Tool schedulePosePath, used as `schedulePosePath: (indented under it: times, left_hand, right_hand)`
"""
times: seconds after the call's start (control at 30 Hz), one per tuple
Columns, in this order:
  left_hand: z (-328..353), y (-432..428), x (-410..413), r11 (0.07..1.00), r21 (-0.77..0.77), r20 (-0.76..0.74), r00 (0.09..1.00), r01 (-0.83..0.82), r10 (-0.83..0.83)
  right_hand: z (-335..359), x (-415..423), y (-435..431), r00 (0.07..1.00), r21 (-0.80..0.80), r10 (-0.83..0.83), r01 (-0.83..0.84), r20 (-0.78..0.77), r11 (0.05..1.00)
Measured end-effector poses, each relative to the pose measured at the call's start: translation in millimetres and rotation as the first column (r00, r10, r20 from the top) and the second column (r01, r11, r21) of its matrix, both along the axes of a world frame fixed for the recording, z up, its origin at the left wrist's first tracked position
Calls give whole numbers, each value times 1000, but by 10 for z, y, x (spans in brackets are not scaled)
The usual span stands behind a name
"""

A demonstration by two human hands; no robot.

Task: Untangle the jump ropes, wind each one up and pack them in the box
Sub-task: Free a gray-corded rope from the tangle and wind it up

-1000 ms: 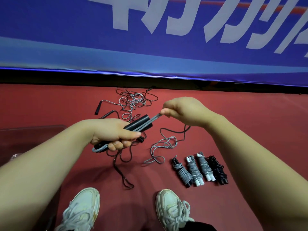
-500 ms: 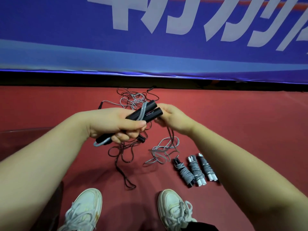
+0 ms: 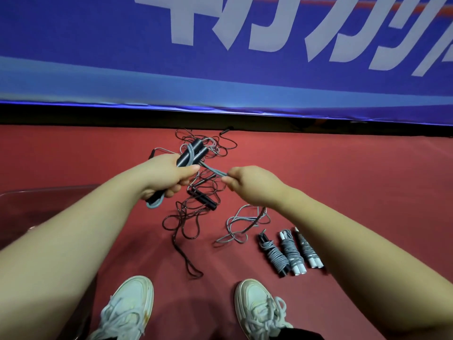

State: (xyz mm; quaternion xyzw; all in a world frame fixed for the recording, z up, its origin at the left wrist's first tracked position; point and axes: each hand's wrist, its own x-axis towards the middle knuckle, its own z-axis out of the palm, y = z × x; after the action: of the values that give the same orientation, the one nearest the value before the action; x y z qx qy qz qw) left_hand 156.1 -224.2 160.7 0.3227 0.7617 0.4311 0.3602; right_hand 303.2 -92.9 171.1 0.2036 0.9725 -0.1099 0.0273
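Red, matt sports floor (image 3: 355,192) below a blue banner (image 3: 98,57) with large white lettering. At centre, left hand (image 3: 169,176): fingers and thumb curled tight round a pair of black handles (image 3: 193,153), smooth straight cylinders laid side by side, probably as a core for winding. Across them on a slant, grey cord (image 3: 213,171), round and rubbery-looking, with one loop showing beneath the fist. Opposite, right hand (image 3: 247,184): thumb and fingertips pinching that cord a little way from the handles and drawing it taut between the two hands, the tension likely meant to keep each turn snug. Slack curls of grey and dark cord on the floor near the right forearm, presumably the remainder; link hidden by the arm.

Beyond and beneath the hands, tangle (image 3: 196,217) of thin, glossy dark and grey ropes with further black handles among them, not yet sorted. At lower right, three wound bundles (image 3: 289,251) in a close row, cord coiled tightly round paired handles, white ends on two and dark on one; set within reach, presumably pending packing. At left edge, clear plastic box (image 3: 44,190), contents not discernible. Pale laced shoes (image 3: 127,307) at bottom.

Stage, as judged: early turns of winding one rope.
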Motion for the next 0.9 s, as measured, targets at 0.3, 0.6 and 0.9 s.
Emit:
schedulePosePath:
  times: [0.3, 0.6, 0.9]
  left_hand:
    - [-106, 76, 17, 948, -304, -541, 837, -98, -87]
    - [-197, 78, -32, 920, -364, -625, 770, -145, -127]
    - [69, -86, -369, 918, -174, -731, 671, -357, 123]
  right_hand:
    - [103, -39, -176, 988, 208, -146, 131, 58, 969]
    - [261, -95, -31, 999, 55, -43, 43, 5, 998]
    - [-109, -71, 432, 966, -386, -249, 204, -69, 900]
